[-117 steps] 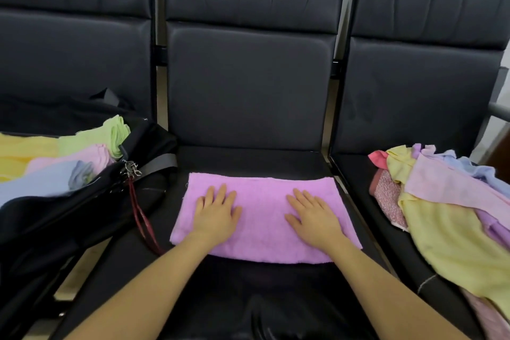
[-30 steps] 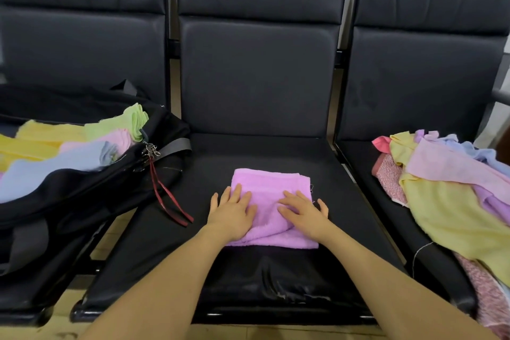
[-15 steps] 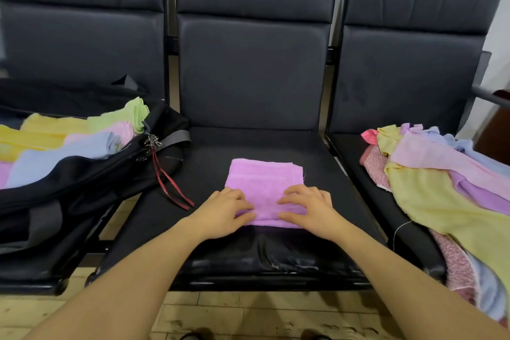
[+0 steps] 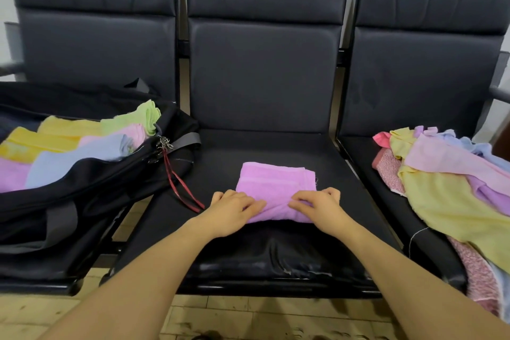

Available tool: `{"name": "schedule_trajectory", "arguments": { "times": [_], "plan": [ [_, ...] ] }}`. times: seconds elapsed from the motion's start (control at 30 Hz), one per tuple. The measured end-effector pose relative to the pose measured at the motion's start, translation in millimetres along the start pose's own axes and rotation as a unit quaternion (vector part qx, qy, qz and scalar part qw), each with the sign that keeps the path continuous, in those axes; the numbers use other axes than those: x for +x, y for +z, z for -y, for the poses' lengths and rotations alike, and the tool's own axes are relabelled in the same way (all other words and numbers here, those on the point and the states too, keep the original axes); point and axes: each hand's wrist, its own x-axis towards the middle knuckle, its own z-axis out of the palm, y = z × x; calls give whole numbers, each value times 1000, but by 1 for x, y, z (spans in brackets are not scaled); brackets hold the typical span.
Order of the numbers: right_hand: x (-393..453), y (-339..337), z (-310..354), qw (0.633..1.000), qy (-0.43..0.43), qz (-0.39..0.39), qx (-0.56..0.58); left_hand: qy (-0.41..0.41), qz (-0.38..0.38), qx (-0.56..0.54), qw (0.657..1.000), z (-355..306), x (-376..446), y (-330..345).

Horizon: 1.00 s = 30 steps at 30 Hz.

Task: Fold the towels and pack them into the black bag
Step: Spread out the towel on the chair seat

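Purple towel (image 4: pixel 276 182), black bag (image 4: pixel 91 185) left, towel pile (image 4: pixel 452 190) right

The purple towel (image 4: pixel 276 188) at frame centre is soft, matt terry cloth. The seat (image 4: pixel 276 254) beneath looks like smooth black leatherette, slightly glossy near its front edge. The black bag (image 4: pixel 91 188) at left is matt woven fabric.
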Motion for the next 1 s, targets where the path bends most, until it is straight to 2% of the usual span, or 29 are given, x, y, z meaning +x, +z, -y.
{"name": "schedule_trajectory", "arguments": {
  "times": [0.1, 0.23, 0.37, 0.53, 0.6, 0.67, 0.73, 0.8, 0.9, 1.0],
  "plan": [
    [6, -5, -7, 999, 16, -28, 33, -24, -11, -26, 999, 0, 4, 6],
    [6, -9, -5, 996, 28, -36, 78, -9, -49, -25, 998, 1, 7, 16],
    [7, -9, -12, 996, 36, -35, 68, -44, -107, -145, 983, 1, 11, 13],
    [-3, -19, -20, 994, 71, 43, 69, -59, -133, -178, 973, 0, 14, 11],
    [-3, -22, -23, 996, 50, 47, 56, -69, -153, -187, 968, -2, 17, 10],
    [-1, -24, -23, 993, 41, 13, 107, -79, -174, -193, 962, -5, 20, 9],
    [1, -25, -17, 977, 51, -38, 205, -94, -191, -208, 955, -10, 25, 7],
    [6, -24, -9, 960, 70, -97, 254, -123, -211, -203, 948, -15, 33, 6],
    [23, -19, 2, 944, 104, -179, 256, -185, -248, -165, 937, -19, 49, 8],
    [42, -10, 6, 945, 130, -219, 207, -235, -258, -143, 926, -18, 68, 10]
  ]
}}
